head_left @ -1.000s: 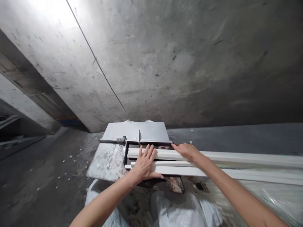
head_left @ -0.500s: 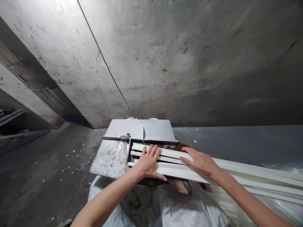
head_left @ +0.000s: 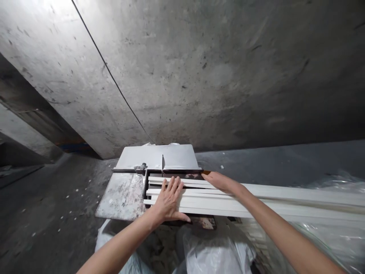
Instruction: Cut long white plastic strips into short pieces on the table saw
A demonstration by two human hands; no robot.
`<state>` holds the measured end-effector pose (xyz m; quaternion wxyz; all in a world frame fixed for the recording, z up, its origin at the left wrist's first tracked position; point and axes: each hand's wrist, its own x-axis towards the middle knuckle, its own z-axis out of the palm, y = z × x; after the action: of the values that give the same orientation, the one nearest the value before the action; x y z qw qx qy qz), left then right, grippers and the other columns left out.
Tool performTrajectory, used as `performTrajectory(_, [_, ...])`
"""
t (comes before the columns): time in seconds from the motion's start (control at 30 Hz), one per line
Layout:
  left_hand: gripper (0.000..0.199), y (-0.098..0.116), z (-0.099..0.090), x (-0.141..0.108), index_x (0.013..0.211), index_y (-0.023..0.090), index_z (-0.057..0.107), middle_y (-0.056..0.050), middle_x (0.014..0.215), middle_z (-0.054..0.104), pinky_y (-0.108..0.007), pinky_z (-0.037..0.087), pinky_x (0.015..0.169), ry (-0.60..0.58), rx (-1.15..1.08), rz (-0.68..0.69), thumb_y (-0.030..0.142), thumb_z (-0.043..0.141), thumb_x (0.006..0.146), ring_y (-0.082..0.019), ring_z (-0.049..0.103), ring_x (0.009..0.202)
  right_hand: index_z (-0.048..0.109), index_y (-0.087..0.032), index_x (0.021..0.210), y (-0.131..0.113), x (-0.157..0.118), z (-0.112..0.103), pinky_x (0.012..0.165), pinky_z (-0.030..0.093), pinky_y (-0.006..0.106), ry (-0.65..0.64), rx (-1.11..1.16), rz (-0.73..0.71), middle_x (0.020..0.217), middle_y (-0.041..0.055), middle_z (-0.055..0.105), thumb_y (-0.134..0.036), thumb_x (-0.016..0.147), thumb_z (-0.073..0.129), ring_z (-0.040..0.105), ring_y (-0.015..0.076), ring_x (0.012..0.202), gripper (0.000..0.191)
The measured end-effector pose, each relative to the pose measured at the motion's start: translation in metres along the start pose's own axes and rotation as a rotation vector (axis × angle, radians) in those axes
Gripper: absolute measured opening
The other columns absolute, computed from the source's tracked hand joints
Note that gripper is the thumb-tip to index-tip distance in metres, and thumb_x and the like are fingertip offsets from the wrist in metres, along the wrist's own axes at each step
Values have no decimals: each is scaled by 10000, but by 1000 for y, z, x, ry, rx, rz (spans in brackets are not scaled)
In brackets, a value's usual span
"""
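Several long white strips [head_left: 211, 203] lie side by side on a saw table [head_left: 119, 196], their left ends near a dark metal stop [head_left: 145, 182]. My left hand [head_left: 170, 199] rests flat across them with its fingers spread, the thumb over the near edge. My right hand [head_left: 218, 179] is at the far edge of the strips, beside the dark fence bar; its fingertips are partly hidden near an orange-brown part. A thin upright blade [head_left: 162, 161] stands beyond the strips' left ends.
A concrete wall [head_left: 182, 83] rises behind the table, with a dark cable [head_left: 108, 70] running down it. Plastic bags [head_left: 213, 253] hang or lie at the near side. Clear plastic film [head_left: 333, 243] is at the right. Small white scraps dot the grey floor [head_left: 57, 205].
The view has shifted, so the table appears further left. My right hand has moved from on top of the strips to their far edge. The strips lie closer together at the near side.
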<state>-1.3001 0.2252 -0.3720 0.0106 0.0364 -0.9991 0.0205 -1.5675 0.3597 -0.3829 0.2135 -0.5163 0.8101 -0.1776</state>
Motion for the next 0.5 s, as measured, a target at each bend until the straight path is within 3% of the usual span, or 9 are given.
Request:
performTrajectory(0.23, [1224, 8, 7, -3, 1526, 94, 107, -224, 1570, 120, -609, 101, 1136, -10, -67, -70, 950, 234, 661, -403, 84, 1450, 681, -191, 702, -10, -9, 10, 719, 448, 315, -9, -27, -44, 774, 91, 702, -499, 944, 302, 646, 247, 769, 545])
performTrajectory(0.33, [1196, 12, 12, -3, 1514, 97, 180, -217, 1537, 260, -595, 115, 1145, 34, -69, -144, 944, 240, 672, -395, 170, 1435, 696, -205, 869, -19, -32, 15, 847, 447, 383, 111, -26, -55, 911, 112, 704, -485, 945, 276, 632, 287, 931, 510])
performTrajectory(0.43, [1209, 12, 14, -4, 1491, 87, 244, -215, 1497, 341, -535, 146, 1160, 57, -79, -129, 955, 260, 648, -381, 255, 1406, 695, -242, 891, -15, -75, 34, 864, 474, 373, 349, 253, 34, 842, 94, 696, -603, 921, 288, 636, 271, 924, 545])
performTrajectory(0.47, [1212, 12, 14, -4, 1484, 84, 255, -215, 1491, 349, -520, 150, 1163, 66, -82, -120, 957, 261, 644, -378, 267, 1401, 694, -245, 828, -9, -91, 44, 821, 496, 362, 372, 404, 115, 744, 82, 679, -660, 893, 313, 647, 260, 834, 567])
performTrajectory(0.5, [1212, 11, 13, -4, 1480, 80, 260, -216, 1489, 351, -510, 152, 1165, 75, -83, -113, 957, 259, 644, -376, 271, 1399, 689, -240, 778, -1, -107, 55, 761, 513, 352, 273, 561, 187, 684, 73, 659, -707, 863, 349, 645, 246, 739, 584])
